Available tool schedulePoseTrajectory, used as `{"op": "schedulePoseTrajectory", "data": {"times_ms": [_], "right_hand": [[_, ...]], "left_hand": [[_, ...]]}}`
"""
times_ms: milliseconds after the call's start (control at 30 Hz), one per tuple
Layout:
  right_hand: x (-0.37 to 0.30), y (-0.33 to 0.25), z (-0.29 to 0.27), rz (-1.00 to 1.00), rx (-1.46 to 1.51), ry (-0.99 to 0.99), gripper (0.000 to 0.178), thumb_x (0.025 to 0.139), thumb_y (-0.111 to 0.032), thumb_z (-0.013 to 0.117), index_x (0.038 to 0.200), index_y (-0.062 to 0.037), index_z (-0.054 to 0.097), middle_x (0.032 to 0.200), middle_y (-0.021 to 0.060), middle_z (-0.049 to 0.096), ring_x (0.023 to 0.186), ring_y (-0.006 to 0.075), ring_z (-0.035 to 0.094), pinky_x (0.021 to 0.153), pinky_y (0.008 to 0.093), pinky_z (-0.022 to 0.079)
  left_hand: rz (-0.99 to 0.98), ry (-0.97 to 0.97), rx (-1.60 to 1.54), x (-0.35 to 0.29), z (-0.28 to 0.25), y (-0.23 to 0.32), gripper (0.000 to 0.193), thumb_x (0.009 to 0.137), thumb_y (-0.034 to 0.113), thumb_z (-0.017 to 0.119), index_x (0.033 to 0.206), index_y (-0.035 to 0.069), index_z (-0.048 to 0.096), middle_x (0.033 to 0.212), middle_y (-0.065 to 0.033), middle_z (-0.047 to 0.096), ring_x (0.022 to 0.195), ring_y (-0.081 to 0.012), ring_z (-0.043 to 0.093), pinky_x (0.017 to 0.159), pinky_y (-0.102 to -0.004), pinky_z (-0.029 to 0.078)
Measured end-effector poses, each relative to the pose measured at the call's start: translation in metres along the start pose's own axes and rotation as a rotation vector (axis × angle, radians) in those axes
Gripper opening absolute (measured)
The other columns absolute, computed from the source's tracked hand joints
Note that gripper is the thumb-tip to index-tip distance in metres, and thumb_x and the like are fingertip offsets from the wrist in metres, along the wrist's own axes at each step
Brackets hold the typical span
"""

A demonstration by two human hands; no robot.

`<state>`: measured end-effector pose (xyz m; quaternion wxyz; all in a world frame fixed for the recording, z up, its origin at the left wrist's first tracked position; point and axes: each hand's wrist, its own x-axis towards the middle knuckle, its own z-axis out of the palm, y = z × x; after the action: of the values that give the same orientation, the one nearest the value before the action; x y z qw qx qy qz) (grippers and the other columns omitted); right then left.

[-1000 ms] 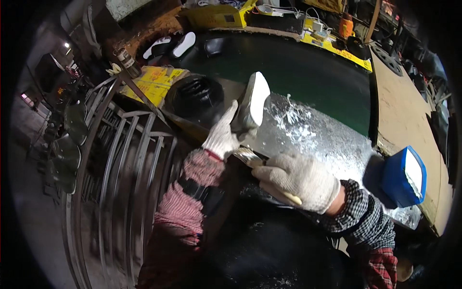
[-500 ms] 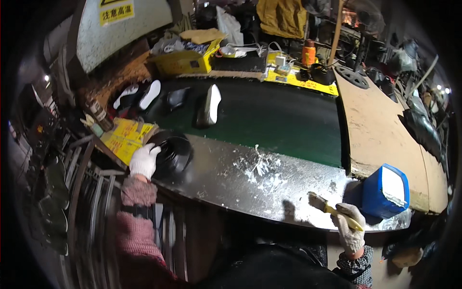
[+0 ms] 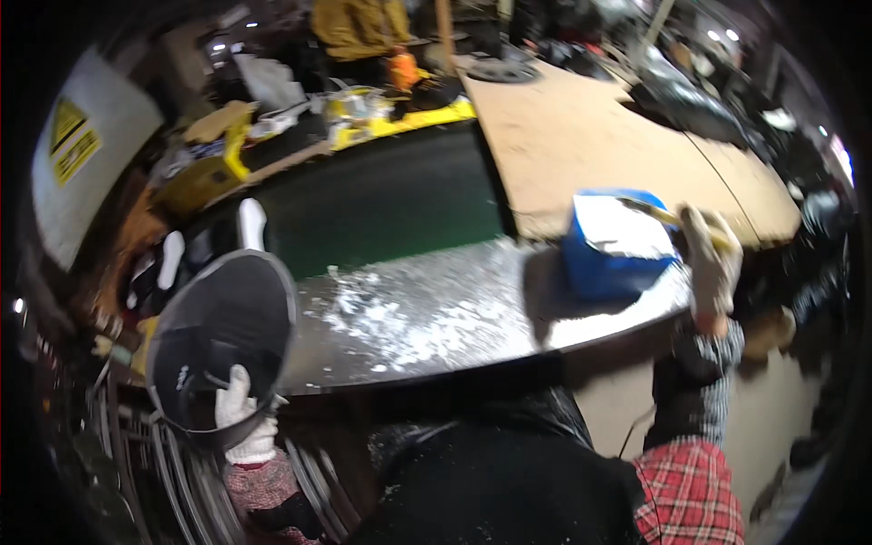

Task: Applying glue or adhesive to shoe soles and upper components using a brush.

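Observation:
My left hand (image 3: 243,420), in a white glove, is closed on a large black bowl-shaped piece (image 3: 218,318). The piece is raised and tipped, and its hollow side shows. My gloved right hand (image 3: 713,259) grips a brush (image 3: 666,215) by its yellow handle, above the right side of a blue square tub (image 3: 610,274). White paste (image 3: 625,232) fills the top of the tub. The brush head is at the paste, but blur hides how deep it sits. Beneath the tub is a shiny metal worktop (image 3: 436,341) smeared with white.
Behind the worktop runs a dark green belt (image 3: 391,204). White-soled shoes (image 3: 252,224) lie at its left end. A brown board (image 3: 599,127) lies at the right, beyond the tub. Yellow boxes (image 3: 204,177) and an orange bottle (image 3: 402,68) stand at the back.
My left hand has lifted the black piece off the worktop and tipped it. My right hand has carried the brush from the worktop up to the blue tub. The view has swung right.

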<state>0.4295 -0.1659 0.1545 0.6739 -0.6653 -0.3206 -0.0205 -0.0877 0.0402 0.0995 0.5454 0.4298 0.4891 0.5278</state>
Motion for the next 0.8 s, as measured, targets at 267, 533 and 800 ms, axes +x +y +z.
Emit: {"op": "schedulePoseTrajectory", "data": {"times_ms": [267,533,800], "right_hand": [[0.005,0.051,-0.036,-0.204,-0.338,-0.058,0.018,0.088,-0.019,0.067,0.089,-0.0011,0.067,0.069,0.0053,0.063,0.061,0.0095,0.056,0.058,0.0249,0.045],[-0.070,0.003,0.023,-0.140,-0.038,-0.205,0.012,0.089,-0.003,0.058,0.095,0.0042,0.065,0.077,0.0070,0.065,0.065,0.0123,0.060,0.061,0.0233,0.049],[-0.089,0.014,0.182,0.158,0.474,-0.703,0.022,0.090,-0.012,0.064,0.106,0.0029,0.065,0.092,0.0099,0.069,0.076,0.0125,0.065,0.069,0.0245,0.052]], "left_hand": [[-0.210,-0.482,-0.114,-0.026,0.130,-0.068,0.018,0.096,0.012,0.055,0.100,-0.004,0.064,0.088,-0.0089,0.067,0.074,-0.0140,0.065,0.058,-0.0259,0.052],[-0.375,-0.324,-0.037,-0.041,0.104,-0.110,0.022,0.090,0.014,0.066,0.070,0.004,0.063,0.060,0.0038,0.055,0.049,-0.0081,0.050,0.044,-0.0262,0.037],[-0.017,-0.507,-0.029,-0.050,0.127,-0.078,0.032,0.092,0.003,0.056,0.123,-0.003,0.052,0.115,-0.0088,0.061,0.102,-0.0171,0.057,0.091,-0.0296,0.045]]}}
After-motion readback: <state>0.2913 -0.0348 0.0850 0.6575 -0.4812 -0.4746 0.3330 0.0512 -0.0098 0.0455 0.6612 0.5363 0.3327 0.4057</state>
